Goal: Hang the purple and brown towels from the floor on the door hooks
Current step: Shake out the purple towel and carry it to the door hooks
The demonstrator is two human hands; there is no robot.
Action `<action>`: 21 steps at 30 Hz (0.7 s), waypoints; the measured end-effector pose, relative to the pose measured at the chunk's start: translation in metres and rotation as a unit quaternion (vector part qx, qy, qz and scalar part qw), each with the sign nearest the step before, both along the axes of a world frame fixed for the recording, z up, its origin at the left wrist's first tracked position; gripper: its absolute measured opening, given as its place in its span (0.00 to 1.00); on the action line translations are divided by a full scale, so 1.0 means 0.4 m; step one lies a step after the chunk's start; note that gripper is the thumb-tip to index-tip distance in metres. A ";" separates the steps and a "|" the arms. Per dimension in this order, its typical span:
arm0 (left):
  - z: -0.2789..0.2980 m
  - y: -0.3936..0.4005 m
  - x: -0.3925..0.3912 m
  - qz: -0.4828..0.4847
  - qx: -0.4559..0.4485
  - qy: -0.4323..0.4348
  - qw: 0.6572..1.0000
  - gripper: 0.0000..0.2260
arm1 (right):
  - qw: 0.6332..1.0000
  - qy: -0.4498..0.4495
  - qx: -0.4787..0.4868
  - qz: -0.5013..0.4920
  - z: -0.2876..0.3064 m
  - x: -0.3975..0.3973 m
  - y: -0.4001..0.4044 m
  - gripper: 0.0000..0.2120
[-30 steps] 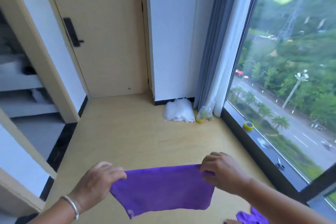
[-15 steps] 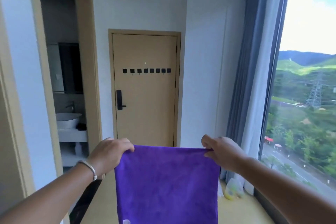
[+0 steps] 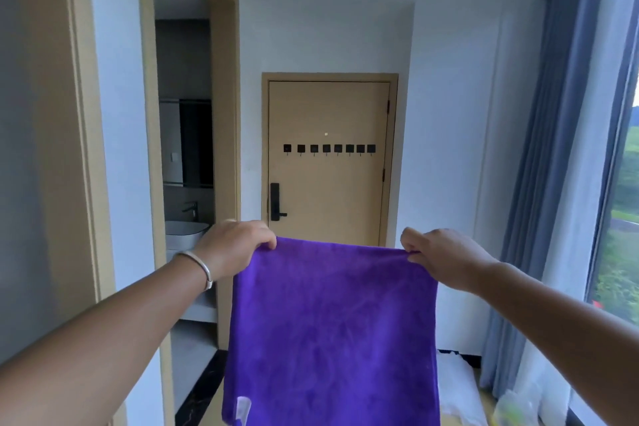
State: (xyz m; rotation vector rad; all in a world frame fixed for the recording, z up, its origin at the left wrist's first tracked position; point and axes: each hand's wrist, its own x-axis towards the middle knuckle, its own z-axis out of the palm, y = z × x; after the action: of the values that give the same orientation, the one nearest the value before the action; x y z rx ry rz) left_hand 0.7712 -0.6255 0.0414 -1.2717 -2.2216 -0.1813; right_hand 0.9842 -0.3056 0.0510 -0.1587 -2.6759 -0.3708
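Raised higher than a moment before, the purple towel (image 3: 332, 328) hung spread between left hand (image 3: 235, 249) and right hand (image 3: 442, 259), each pinching a top corner, and next, I judged, needed carrying to the door hooks (image 3: 328, 149).

I see a plush, deep purple rectangular towel (image 3: 332, 332) hanging flat and upright in front of me, its top edge stretched level and pinched at the two upper corners. A small white label shows near its lower left corner, and its bottom runs out of view. Beyond it stands the tan wooden door (image 3: 328, 190), closed, with a row of eight small square black hooks (image 3: 329, 148) across its middle, all bare.
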 end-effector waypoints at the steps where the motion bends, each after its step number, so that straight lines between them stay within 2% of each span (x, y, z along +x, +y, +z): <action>1: 0.002 0.011 -0.022 0.004 -0.003 0.005 1.000 0.17 | 1.000 0.003 0.001 0.009 0.001 -0.031 0.020 0.05; 6: 0.032 0.084 -0.151 0.016 -0.010 0.019 1.000 0.15 | 0.998 0.017 0.003 0.065 0.021 -0.203 0.129 0.06; 9: 0.073 0.148 -0.236 0.026 -0.005 0.021 0.999 0.15 | 0.990 0.020 0.048 0.128 0.056 -0.307 0.196 0.14; 13: 0.135 0.248 -0.348 0.033 -0.001 0.040 0.999 0.15 | 0.987 0.012 0.064 0.148 0.100 -0.445 0.298 0.21; 18: 0.170 0.363 -0.488 0.047 -0.007 0.056 0.997 0.16 | 0.989 0.034 0.030 0.141 0.130 -0.608 0.404 0.19; 21: 0.170 0.423 -0.578 0.053 -0.011 0.056 0.997 0.16 | 0.987 0.074 0.044 0.133 0.131 -0.702 0.456 0.13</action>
State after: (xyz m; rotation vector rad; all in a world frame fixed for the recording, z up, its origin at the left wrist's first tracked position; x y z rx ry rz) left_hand 0.5399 -0.4561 0.1095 -1.1440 -2.1941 -0.0441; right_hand 0.7034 -0.1234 0.1032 0.1899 -2.4860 -0.3737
